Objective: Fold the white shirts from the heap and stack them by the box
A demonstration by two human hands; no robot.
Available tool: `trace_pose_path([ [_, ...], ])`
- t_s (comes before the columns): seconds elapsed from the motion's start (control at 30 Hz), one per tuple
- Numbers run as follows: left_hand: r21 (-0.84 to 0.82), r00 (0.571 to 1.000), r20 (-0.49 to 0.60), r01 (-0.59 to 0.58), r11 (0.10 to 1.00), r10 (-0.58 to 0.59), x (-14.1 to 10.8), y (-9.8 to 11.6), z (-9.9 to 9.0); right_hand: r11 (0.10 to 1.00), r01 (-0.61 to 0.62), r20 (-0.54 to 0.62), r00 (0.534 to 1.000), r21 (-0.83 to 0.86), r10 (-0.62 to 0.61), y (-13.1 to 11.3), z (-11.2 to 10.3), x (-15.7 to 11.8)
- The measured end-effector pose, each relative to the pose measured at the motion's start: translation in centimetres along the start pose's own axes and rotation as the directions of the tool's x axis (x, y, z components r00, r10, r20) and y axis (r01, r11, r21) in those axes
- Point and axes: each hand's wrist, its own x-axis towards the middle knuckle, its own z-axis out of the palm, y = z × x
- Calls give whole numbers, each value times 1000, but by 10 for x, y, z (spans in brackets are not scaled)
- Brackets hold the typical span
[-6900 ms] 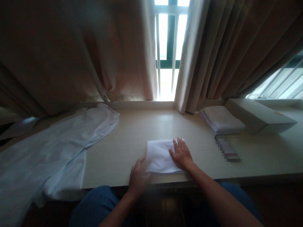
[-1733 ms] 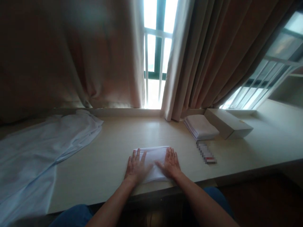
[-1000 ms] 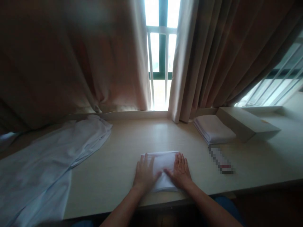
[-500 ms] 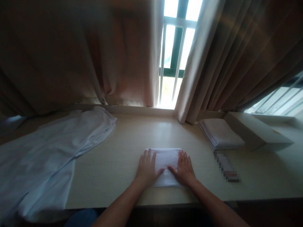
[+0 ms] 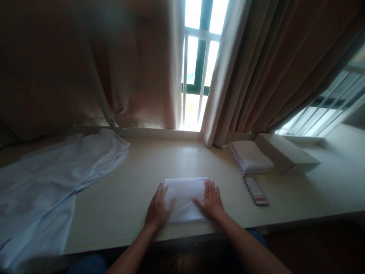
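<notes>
A white cloth folded into a flat rectangle (image 5: 185, 199) lies on the pale desk near its front edge. At its left side is my left hand (image 5: 157, 207), fingers apart and slightly blurred, the thumb reaching over the cloth. My right hand (image 5: 211, 199) rests on the right side of the cloth, fingers stretched out and thumb spread inward. Neither hand grips anything. The cloth looks mostly smooth on top.
Loose white cloth (image 5: 71, 167) spreads over the left of the desk (image 5: 114, 205) and its front edge. To the right sit a folded white stack (image 5: 251, 156), a pale box (image 5: 288, 154) and a pixelated flat object (image 5: 256, 191). Curtains (image 5: 137, 68) hang behind.
My left hand has slid outward to the left side of the cloth, uncovering more of it. My right hand stays on the right side. The view has turned slightly right.
</notes>
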Motion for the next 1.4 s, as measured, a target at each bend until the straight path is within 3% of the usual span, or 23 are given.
trace_pose_path([
  [0.23,-161,977,-4,211,964,-215,16,-7,7,1000,7,18,1000,18,-8,0,-3,0],
  [0.4,-146,902,-6,426,893,-432,46,-15,1,1000,2,43,999,17,-3,1,-5,2],
  [0.53,-232,822,271,561,794,-501,73,-20,-5,1000,2,30,1000,22,-3,1,-4,2],
  [0.6,-291,787,353,606,740,-505,83,-23,-6,1000,4,14,1000,14,-4,1,-3,1],
  [0.77,-384,739,409,671,634,-534,93,-26,-5,1000,20,-9,1000,-1,-20,2,3,0],
  [1.1,-651,656,421,700,295,-627,85,-14,1,999,36,-15,999,-8,-36,3,4,0],
  [1.23,-672,654,434,693,261,-619,83,-13,-1,999,37,-11,999,-7,-37,2,3,0],
  [1.4,-648,683,441,691,319,-583,81,-12,-5,1000,29,-6,1000,-7,-29,1,4,0],
])
